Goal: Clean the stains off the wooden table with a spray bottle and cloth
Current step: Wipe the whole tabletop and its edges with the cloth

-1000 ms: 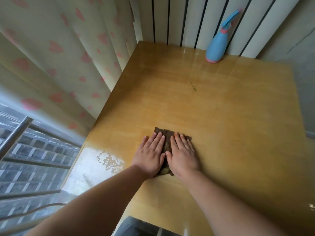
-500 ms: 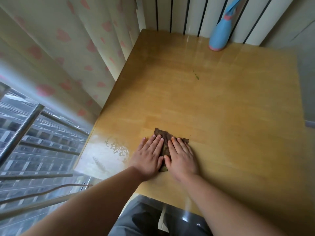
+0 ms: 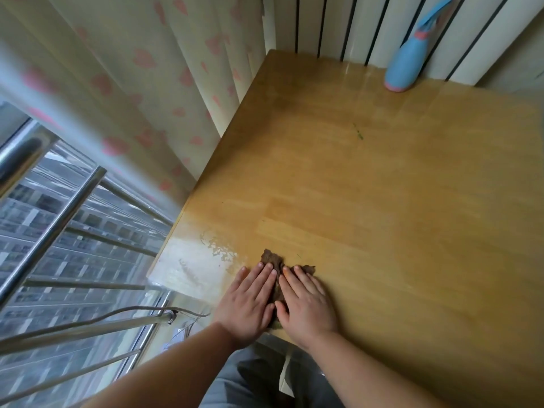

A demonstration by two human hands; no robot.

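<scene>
Head view, looking down on the wooden worktop (image 3: 382, 231).

Cloth (image 3: 272, 259): brown, crumpled, lying on the worktop close to the near edge and toward the near-left corner. Only its far edge and a strip between the hands show; the rest is covered.

Left hand (image 3: 250, 304): palm down on the left part of the cloth. Fingers (image 3: 263, 275) straight and held close together, flat, curled round nothing.

Right hand (image 3: 306, 307): palm down on the right part of the cloth, just beside the left hand, thumbs nearly touching. Fingers (image 3: 300, 278) straight, slightly spread, tips at the cloth's far edge. No pinch or grip on either side.

Bottle (image 3: 409, 63): blue with a pink base band and pink collar, upright at the far edge of the worktop against the slatted wall (image 3: 338, 25), well apart from the hands. Nozzle partly cut off by the frame.

Stains: short green mark (image 3: 359, 134) on the far half of the worktop, between bottle and cloth. Tiny green fleck (image 3: 299, 255) just beyond the cloth.

Pale glossy patch (image 3: 194, 266) with a ragged edge at the near-left corner, just left of the left hand; wet or worn, cannot tell.

Surroundings: curtain (image 3: 147, 83) with pink hearts along the left edge, metal railing (image 3: 59, 216) at the window, grey trousers (image 3: 235, 384) below the near edge.
</scene>
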